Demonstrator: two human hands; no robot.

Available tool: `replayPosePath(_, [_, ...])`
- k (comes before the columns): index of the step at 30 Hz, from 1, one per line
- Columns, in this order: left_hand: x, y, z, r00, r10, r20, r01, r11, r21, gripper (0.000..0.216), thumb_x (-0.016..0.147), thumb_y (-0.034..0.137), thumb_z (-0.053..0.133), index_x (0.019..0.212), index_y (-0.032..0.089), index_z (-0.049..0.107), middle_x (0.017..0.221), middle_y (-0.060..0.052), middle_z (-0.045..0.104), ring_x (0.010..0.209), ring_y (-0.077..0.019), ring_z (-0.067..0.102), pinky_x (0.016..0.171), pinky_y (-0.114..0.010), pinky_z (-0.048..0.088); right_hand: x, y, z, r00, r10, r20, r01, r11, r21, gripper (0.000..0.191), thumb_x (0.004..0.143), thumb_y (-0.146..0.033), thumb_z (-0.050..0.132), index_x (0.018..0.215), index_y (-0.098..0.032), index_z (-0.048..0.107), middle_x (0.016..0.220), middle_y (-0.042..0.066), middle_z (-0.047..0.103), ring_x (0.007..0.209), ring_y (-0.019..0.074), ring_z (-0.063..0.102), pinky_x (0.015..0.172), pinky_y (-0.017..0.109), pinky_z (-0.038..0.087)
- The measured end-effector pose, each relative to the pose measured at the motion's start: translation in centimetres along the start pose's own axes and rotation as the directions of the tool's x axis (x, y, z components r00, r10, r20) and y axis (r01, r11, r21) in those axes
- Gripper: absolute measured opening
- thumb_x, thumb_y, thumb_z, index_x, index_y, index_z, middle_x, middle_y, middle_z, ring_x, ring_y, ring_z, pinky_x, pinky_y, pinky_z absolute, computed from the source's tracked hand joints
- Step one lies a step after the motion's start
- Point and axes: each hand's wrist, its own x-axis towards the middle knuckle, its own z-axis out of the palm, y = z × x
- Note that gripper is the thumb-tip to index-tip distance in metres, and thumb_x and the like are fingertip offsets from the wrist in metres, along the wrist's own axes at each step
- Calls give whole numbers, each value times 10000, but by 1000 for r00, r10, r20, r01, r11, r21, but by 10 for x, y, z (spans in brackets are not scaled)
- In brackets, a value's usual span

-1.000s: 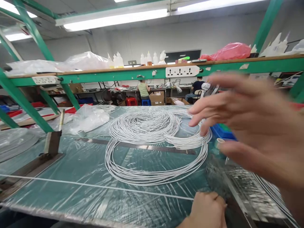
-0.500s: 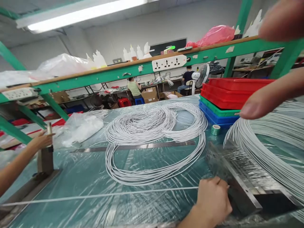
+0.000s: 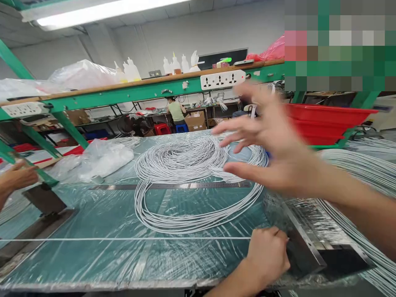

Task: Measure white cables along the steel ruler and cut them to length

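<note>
Pinning down the near edge, our left hand [image 3: 267,253] sat curled in a tight fist, in front of and to the right of the big coil of white wire [image 3: 185,165]. It looked clamped on the end of the thin white wire [image 3: 123,238], though the knuckles hid the pinch itself. That wire ran taut and straight across the film-covered green table [image 3: 93,264], just in front of the coil and away to its left.

Our fist butted against the plastic-wrapped steel cutter block [image 3: 309,243], right of the coil. Above the coil's right rim our right hand [image 3: 269,144] hovered, blurred, fingers spread wide, holding nothing and touching nothing.

A long steel ruler [image 3: 173,186] crossed the coil's middle. Far to the coil's left a co-worker's hand [image 3: 17,177] sat just above a dark metal lever [image 3: 43,200]; we could not tell whether it touched it. A second bundle of white wire [image 3: 365,173] lay to the coil's right, with stacked red trays [image 3: 324,119] behind it.

Trouble spots, as we judged them:
- A tug from the far end could have pulled the taut wire out of our fist.
- Spread fingers dropping into the coil could have hooked loops and tangled them.
- Our knuckles sat close to the cutter's edge.
</note>
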Motion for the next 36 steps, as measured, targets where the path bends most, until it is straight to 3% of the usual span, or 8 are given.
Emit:
replayPosePath(3, [0,3,-4,999,-26,-20,26,1000,1,125,869,220,499,829,164,603,782,-48,641,681,-186,625,494,-300,370,1,68,60,928,223,300,-141,952,-271,856,913,-418,598,1565,-201,87,1173,133,639,886,261,665,725,372,537])
replayPosePath(5, [0,4,-4,999,-21,-39,22,1000,18,126,871,223,504,808,164,596,775,-39,640,663,-177,619,471,-298,322,-12,118,96,816,376,439,-146,869,-474,693,940,-323,545,1529,-137,229,1092,157,674,924,311,659,763,404,505])
replayPosePath(8, [0,3,3,999,-8,-35,9,999,34,106,835,244,549,765,170,576,740,-29,625,620,-171,602,432,-302,254,-34,172,130,640,559,527,-224,792,-568,501,942,-296,521,1402,-114,442,1124,184,670,1062,334,624,826,382,467])
replayPosePath(10, [1,0,9,1000,-3,-26,4,1000,30,109,804,266,584,747,174,564,719,-28,616,594,-169,591,412,-300,230,-44,189,140,544,590,597,-270,796,-542,432,936,-329,528,1319,-130,529,1111,163,683,1062,298,631,816,335,460])
replayPosePath(13, [2,-1,15,999,-4,-39,5,1000,28,141,815,297,583,745,175,566,716,-32,622,587,-167,589,404,-298,225,-53,196,143,449,564,694,-321,826,-463,411,924,-365,535,1259,-132,575,1108,137,688,999,246,647,770,289,457])
replayPosePath(16, [2,-1,14,998,-2,-57,4,999,35,140,825,288,571,749,170,574,725,-32,633,597,-164,598,412,-300,228,-58,195,146,291,539,790,-386,822,-419,346,885,-336,550,1142,-121,635,998,102,706,776,192,661,642,262,447])
replayPosePath(18, [1,-1,13,998,-7,-58,9,999,31,134,815,277,575,735,170,566,712,-29,629,593,-164,599,414,-301,226,-59,195,148,220,530,819,-410,812,-415,318,867,-335,544,1075,-123,658,897,68,706,606,144,614,557,246,420])
replayPosePath(36, [0,1,11,996,14,-93,-13,1000,13,124,837,235,533,730,174,548,709,-6,593,575,-143,552,424,-302,214,-58,197,146,65,524,849,-464,769,-439,397,873,-411,557,1157,-139,608,1046,94,680,633,131,603,494,233,381])
